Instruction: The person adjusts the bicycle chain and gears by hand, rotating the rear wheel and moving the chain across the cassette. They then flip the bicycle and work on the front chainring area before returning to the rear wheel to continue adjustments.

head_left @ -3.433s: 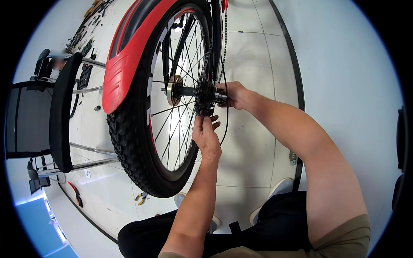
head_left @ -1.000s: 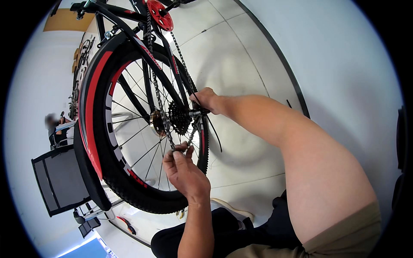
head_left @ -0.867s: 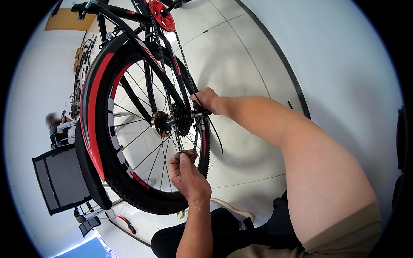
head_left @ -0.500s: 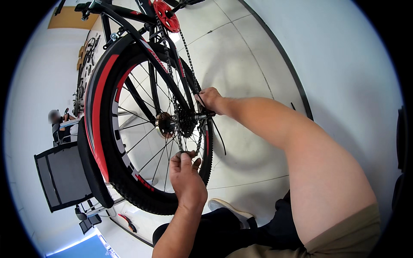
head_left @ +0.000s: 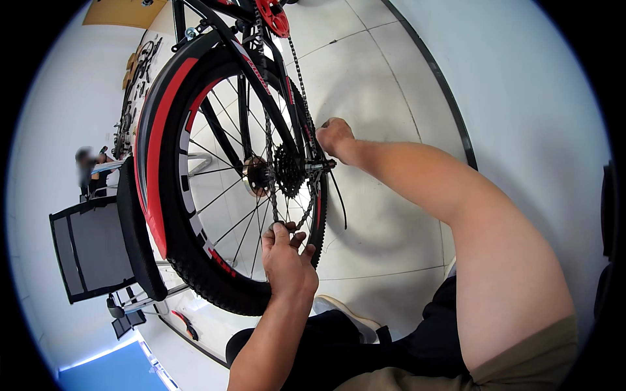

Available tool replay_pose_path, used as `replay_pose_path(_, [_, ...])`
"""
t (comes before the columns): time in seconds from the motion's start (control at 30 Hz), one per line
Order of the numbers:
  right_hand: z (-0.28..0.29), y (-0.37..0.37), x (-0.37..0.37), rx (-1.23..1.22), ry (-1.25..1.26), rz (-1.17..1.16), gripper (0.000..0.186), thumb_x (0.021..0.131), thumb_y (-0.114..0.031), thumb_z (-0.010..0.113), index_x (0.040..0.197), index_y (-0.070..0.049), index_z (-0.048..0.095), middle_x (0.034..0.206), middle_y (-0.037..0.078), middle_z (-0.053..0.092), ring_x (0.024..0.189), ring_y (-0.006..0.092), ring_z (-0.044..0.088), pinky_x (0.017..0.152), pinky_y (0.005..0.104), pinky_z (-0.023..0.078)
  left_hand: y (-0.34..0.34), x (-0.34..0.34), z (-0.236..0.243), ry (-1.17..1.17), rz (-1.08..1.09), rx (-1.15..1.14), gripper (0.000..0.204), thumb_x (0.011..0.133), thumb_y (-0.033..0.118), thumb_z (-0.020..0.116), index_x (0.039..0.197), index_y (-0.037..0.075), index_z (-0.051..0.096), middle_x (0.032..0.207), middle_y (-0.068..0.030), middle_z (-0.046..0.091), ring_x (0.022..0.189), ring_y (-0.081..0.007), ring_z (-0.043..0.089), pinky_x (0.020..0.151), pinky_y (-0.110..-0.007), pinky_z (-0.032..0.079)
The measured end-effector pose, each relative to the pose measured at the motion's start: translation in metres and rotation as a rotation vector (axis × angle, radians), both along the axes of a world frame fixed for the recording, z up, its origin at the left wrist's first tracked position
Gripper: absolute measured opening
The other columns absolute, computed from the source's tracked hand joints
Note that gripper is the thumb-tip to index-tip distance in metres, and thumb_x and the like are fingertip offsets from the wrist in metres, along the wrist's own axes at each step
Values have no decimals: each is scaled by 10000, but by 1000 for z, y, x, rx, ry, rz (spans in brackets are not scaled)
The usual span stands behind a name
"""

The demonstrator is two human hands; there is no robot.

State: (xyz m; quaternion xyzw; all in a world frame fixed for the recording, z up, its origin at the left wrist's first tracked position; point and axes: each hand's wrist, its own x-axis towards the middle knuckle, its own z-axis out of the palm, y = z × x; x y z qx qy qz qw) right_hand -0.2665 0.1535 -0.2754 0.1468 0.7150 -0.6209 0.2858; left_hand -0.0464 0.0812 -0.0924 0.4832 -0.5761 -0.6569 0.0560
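Standing at the far left edge, a blurred person (head_left: 91, 171) is well apart from the work, beside a black mesh basket (head_left: 91, 253) on a metal frame. Just right of the basket curves a black-and-red plastic mudguard (head_left: 149, 176), arching over the knobby black rubber tyre (head_left: 195, 280) of an upturned bicycle's rear wheel (head_left: 222, 195), whose thin steel spokes fan out from the hub. The black bicycle frame with red lettering (head_left: 257, 85) runs down from the top of the view to the axle, and a red chainring (head_left: 274, 16) sits at the upper edge with a dark metal chain (head_left: 297, 72) dropping from it toward the toothed silver cassette of sprockets (head_left: 287, 173) at the wheel's centre.

Below the cassette, the left hand (head_left: 287, 264) reaches up from the lower edge, its fingers (head_left: 282, 229) spread slightly apart and touching the spokes and the lower run of chain near the tyre's inner rim; whether it pinches anything cannot be told. A small red-handled tool (head_left: 186, 326) lies on the pale tiled floor (head_left: 391, 98) under the wheel, near a white shoe (head_left: 339, 309).

Right of the cassette, the right hand (head_left: 336, 138) is curled closed around something small at the axle end, just beside the chain; what it grips is hidden by the fingers. A thin black cable (head_left: 339, 199) loops down from the axle beneath that hand. The right forearm stretches across to the lower right, over black shorts.
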Motion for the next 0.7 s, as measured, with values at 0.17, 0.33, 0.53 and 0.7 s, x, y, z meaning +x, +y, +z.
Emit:
replay_pose_path(0.17, [2, -4, 7, 12, 114, 69, 353, 925, -194, 569, 1152, 55, 677, 1253, 287, 662, 1151, 414, 660, 970, 436, 544, 0, -2, 1, 20, 9, 29, 135, 1092, 249, 508, 1158, 132, 490, 1134, -23, 560, 988, -191, 552, 811, -408, 450])
replay_pose_path(0.33, [9, 0, 6, -51, 8, -14, 351, 922, -187, 577, 1154, 59, 672, 1210, 286, 678, 1103, 423, 679, 940, 450, 554, 3, 1, 1, 83, -6, 41, 134, 1101, 224, 491, 1173, 112, 473, 1179, -49, 567, 1035, -226, 586, 845, -435, 478])
replay_pose_path(0.53, [5, -1, 2, -62, -43, -27, 360, 924, -179, 575, 1185, 54, 661, 1212, 275, 681, 1100, 416, 680, 936, 447, 554, 1, 4, -5, 172, 13, 78, 142, 1096, 187, 503, 1188, 89, 457, 1215, -85, 573, 1091, -263, 617, 894, -458, 522])
replay_pose_path(0.7, [12, 0, 7, -72, -29, -39, 345, 923, -161, 581, 1187, 45, 663, 1200, 267, 685, 1080, 408, 687, 916, 450, 559, -1, 5, -11, 152, 7, 83, 160, 1083, 167, 531, 1196, 72, 468, 1221, -98, 577, 1088, -274, 623, 888, -455, 544])
